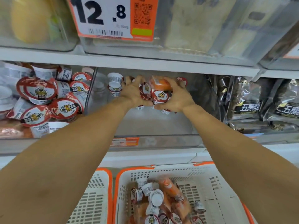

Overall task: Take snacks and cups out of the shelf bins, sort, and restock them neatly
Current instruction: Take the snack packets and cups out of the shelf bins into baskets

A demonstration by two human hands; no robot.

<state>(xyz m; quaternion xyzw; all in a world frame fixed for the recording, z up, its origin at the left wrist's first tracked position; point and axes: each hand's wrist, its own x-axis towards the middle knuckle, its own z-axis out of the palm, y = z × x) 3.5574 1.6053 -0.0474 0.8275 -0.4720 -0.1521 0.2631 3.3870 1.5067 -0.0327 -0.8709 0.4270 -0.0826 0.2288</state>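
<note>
Centre frame: left hand (134,92) and right hand (175,97), fingers curled, jointly grip a cluster of red-lidded cups (159,96) and one orange packet (161,83) inside the clear bin (155,125). Two baskets below (210,183). Price tag (103,18), upper frame: "12.8".

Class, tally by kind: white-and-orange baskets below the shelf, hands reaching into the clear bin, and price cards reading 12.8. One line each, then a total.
Baskets: 2 (left basket, right basket)
Hands: 2 (left hand, right hand, both gripping cups)
12.8 price card: 1
Total: 5
</note>
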